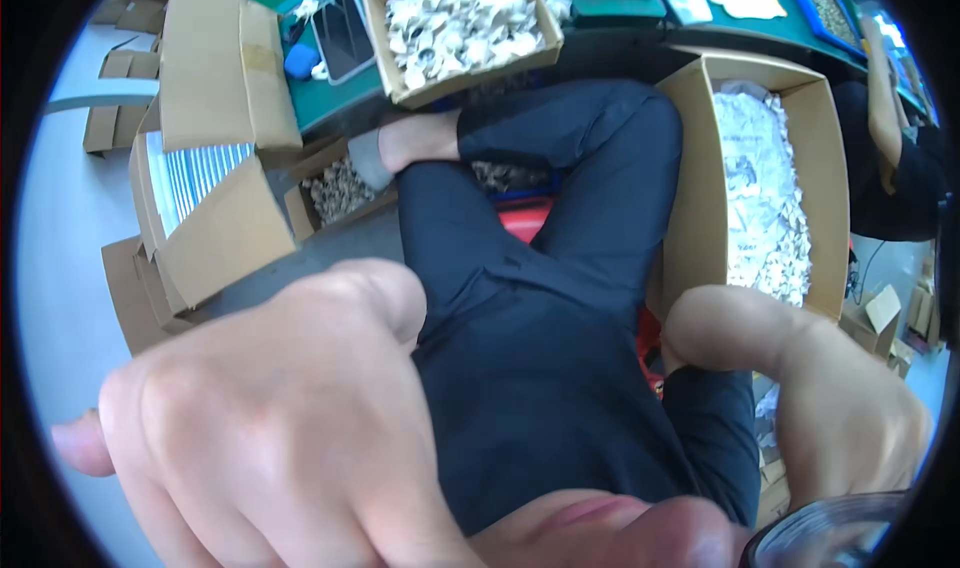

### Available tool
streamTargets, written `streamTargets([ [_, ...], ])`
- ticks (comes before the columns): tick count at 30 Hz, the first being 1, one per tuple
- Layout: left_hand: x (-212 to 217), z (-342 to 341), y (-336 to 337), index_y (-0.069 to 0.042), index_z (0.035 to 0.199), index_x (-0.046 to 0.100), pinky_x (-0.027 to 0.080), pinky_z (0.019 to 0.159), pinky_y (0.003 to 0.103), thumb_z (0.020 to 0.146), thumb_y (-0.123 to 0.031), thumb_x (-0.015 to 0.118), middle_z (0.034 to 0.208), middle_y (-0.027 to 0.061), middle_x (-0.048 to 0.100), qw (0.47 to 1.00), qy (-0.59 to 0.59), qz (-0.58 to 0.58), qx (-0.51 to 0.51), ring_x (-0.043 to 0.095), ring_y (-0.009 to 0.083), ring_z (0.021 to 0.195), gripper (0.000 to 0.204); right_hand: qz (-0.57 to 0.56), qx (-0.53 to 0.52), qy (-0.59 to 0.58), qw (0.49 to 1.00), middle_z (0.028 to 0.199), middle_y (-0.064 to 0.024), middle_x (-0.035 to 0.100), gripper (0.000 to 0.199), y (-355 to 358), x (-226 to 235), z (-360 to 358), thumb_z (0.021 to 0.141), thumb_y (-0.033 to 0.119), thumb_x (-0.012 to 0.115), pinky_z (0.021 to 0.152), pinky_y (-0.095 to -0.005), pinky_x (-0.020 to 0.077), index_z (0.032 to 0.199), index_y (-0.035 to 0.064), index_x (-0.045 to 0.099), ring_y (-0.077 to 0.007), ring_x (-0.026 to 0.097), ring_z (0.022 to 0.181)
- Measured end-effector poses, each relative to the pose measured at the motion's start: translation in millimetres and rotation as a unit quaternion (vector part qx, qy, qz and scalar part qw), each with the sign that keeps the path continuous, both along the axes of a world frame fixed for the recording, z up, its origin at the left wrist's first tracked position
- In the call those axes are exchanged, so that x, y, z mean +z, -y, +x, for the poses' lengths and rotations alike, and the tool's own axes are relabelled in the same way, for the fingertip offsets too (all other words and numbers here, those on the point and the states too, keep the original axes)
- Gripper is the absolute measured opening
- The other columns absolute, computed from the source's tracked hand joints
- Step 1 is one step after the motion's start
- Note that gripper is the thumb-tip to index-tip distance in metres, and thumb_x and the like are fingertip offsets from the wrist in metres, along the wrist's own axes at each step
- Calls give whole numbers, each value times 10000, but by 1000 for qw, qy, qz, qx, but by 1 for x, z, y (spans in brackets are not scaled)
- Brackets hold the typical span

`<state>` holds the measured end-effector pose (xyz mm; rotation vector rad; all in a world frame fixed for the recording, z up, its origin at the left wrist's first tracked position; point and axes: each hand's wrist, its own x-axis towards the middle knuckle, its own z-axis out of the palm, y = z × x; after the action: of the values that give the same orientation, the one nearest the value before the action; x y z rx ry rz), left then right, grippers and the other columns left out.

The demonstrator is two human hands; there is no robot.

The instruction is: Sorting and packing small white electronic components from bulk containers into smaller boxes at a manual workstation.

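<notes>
Saw left hand (pixel 260 438), right hand (pixel 850 398) bent; couldn't tell what fingers (pixel 80 446) held. Noted crinkled white pieces (pixel 460 23), cardboard box (pixel 480 75), tabletop's (pixel 312 105) near edge.

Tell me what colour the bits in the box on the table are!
White bits; the head view shows them best.

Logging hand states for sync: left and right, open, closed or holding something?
Left hand: cannot tell, fingers mostly out of view.
Right hand: cannot tell, grip hidden.
</notes>
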<state>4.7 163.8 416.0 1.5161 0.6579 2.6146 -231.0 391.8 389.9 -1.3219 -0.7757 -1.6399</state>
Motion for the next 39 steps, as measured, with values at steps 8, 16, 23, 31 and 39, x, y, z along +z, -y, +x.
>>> streamTargets([
  [8,-8,27,1,149,808,707,609,711,494,1055,-489,448,729,283,670,996,-5,47,80,690,369,670,731,-66,45,13,997,624,-189,609,274,-21,-7,-18,877,138,644,499,-392,473,638,5,645,-316,542,510],
  [16,-10,23,-8,118,740,694,559,603,445,1099,-367,408,664,244,640,990,-56,104,80,653,329,605,667,-140,80,-15,987,653,-207,632,239,-75,16,-33,896,63,635,518,-399,488,677,-21,683,-344,576,543],
  [23,-6,-17,-23,65,629,665,440,492,365,1041,-61,455,587,214,595,957,-167,174,160,588,275,506,479,-153,105,-29,982,678,-223,653,224,23,21,34,912,-3,628,534,-406,501,711,-44,717,-369,606,573],
  [31,-44,29,18,34,636,657,602,634,451,904,-62,648,589,156,625,978,-78,79,177,608,236,484,285,224,-270,32,936,586,-39,602,375,-18,-76,-35,993,393,597,640,-436,579,871,63,727,-159,564,515],
  [39,-231,68,43,27,1074,699,514,842,306,970,-114,659,960,140,723,428,363,-587,584,685,201,918,180,420,-707,-555,127,639,-124,609,373,51,-262,19,975,328,648,973,-635,443,782,9,652,-359,611,616],
])
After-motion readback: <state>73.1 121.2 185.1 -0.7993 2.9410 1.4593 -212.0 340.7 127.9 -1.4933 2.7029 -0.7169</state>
